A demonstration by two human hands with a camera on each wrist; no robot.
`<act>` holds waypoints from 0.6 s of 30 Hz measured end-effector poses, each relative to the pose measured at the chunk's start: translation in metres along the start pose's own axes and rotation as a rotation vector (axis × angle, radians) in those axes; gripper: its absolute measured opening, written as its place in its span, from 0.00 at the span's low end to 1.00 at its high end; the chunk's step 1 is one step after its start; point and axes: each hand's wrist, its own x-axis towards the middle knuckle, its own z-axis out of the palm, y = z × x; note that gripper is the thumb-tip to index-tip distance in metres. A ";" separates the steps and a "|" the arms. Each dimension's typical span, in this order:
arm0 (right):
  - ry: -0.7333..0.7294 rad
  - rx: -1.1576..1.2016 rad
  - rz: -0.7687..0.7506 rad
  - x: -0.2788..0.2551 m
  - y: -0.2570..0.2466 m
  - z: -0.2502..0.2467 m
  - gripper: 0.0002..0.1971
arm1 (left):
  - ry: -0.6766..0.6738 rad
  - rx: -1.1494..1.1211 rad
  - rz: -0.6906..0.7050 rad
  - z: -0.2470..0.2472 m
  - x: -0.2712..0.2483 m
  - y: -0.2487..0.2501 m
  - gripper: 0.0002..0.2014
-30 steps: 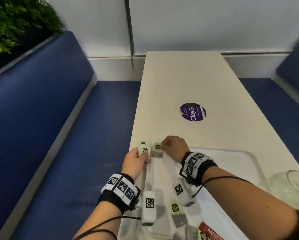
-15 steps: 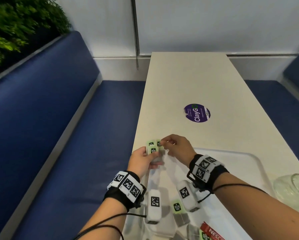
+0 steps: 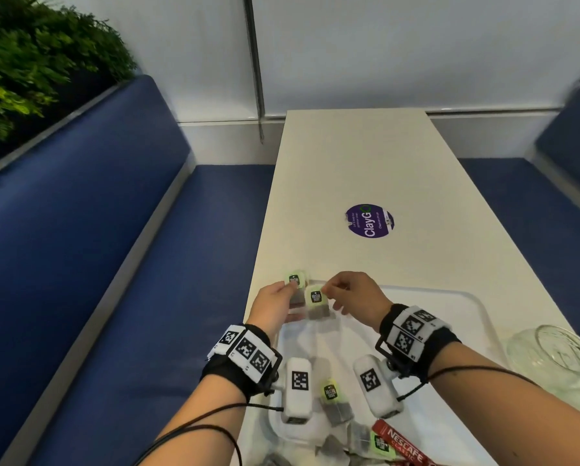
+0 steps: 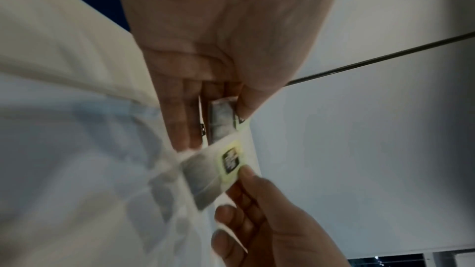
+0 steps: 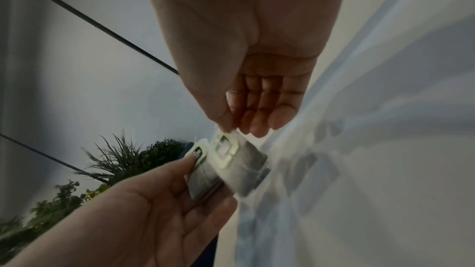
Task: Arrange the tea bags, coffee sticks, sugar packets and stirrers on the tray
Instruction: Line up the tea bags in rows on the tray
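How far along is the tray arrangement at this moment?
Early. Nothing looks neatly set: loose tea bags and a Nescafe stick lie jumbled at the tray's near end. In hand: the left hand holds tea bags, the right hand pinches another by its tag. No sugar packets or stirrers in view.

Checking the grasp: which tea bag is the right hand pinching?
The tea bag over the tray's far-left corner, pinched by the right hand; its neighbour is in the left hand.

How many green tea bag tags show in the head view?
4: one held by the left hand, one pinched by the right hand, one on the tray between the wrists, one beside the Nescafe stick. More may be hidden.
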 end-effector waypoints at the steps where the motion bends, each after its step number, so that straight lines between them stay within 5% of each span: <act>1: 0.000 -0.051 0.030 0.001 0.006 0.000 0.06 | 0.046 0.050 0.024 -0.002 0.002 -0.001 0.12; 9: 0.208 -0.070 0.180 0.030 0.028 0.006 0.08 | 0.095 0.279 0.019 -0.017 0.020 -0.013 0.12; 18: 0.187 -0.079 0.143 0.054 0.017 0.024 0.06 | 0.197 0.265 0.111 -0.028 0.038 -0.021 0.08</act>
